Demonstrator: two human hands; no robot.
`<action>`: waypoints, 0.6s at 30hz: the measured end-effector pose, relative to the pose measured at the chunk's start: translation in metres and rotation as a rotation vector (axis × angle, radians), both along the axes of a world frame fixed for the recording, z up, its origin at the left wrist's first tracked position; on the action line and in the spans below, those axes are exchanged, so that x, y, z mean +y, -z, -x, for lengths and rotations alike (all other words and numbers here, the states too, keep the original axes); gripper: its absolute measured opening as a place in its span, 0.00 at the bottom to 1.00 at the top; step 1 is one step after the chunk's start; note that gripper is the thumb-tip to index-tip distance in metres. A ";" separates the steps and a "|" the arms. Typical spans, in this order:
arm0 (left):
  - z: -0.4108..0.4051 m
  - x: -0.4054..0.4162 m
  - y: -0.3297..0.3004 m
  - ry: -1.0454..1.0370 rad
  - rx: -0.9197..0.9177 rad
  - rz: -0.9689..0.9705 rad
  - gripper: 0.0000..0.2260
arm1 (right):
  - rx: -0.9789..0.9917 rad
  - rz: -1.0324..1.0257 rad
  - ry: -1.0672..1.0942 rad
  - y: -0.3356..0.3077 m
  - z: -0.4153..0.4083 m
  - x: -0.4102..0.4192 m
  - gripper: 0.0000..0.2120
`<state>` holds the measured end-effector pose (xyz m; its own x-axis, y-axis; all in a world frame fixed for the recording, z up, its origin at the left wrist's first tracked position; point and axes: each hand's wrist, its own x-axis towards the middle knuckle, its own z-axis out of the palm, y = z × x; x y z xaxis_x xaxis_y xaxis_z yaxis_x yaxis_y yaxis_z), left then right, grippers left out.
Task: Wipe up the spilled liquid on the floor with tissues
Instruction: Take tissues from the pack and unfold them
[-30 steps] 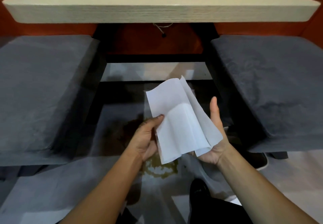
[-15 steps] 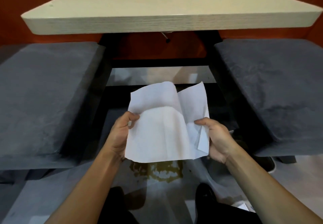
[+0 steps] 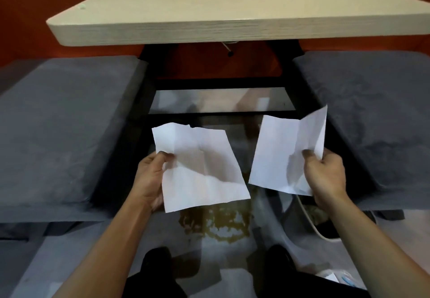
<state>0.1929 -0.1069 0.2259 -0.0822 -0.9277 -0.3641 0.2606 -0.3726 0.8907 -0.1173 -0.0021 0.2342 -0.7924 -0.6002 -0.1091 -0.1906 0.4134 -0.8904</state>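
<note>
So the biggest thing in front of me is the pale wood table (image 3: 232,11), and I'll use the spill as my reference point for everything else. The table sits well beyond the spill, up top. Two grey cushioned benches flank it: the left bench (image 3: 60,130) and the right bench (image 3: 372,120), one on each side of the spill, with the glossy floor (image 3: 232,281) running between them.

The spill (image 3: 221,225) itself is a yellowish-brown puddle on that floor, just ahead of my two dark shoes, and part of it is hidden behind the tissue I'm holding. It looks totally untouched as far as I can tell, no wiped streaks, nothing lying in it.

Above the spill I've got one white tissue in each hand. The left tissue (image 3: 200,169) hangs right over the puddle's far edge, and my left hand (image 3: 151,176) pinches it at its left side, thumb on top. The right tissue (image 3: 288,151) is up and to the right of the spill, and my right hand (image 3: 325,176) clamps its right edge between thumb and fingers. The two sheets are apart, not touching.

Progress-wise, I'd say tissues are ready and that's it. Still have to get down there, press them onto the liquid and actually wipe.
</note>
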 end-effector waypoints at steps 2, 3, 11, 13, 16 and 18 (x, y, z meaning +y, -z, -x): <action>0.009 0.001 -0.003 -0.028 -0.162 0.096 0.02 | 0.213 0.008 -0.084 -0.015 -0.016 0.004 0.09; 0.014 0.003 -0.003 -0.027 -0.251 0.158 0.03 | 0.294 0.018 -0.127 -0.020 -0.026 0.004 0.08; 0.072 0.053 -0.010 0.158 -0.798 0.744 0.11 | 0.307 -0.013 -0.649 -0.016 -0.106 0.005 0.09; 0.077 0.056 -0.011 0.156 -0.807 0.732 0.11 | 0.210 0.013 -0.671 -0.013 -0.114 0.007 0.12; 0.076 0.057 -0.015 0.195 -0.738 0.696 0.10 | 0.032 0.056 -0.671 -0.009 -0.115 0.007 0.17; 0.076 0.062 -0.017 0.250 -0.660 0.682 0.13 | -0.106 0.099 -0.681 -0.006 -0.114 0.006 0.22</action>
<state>0.1173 -0.0452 0.2434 -0.2771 -0.9398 0.2001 -0.3832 0.2990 0.8739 -0.0029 0.0039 0.2399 -0.2237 -0.9710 -0.0837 -0.2886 0.1481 -0.9459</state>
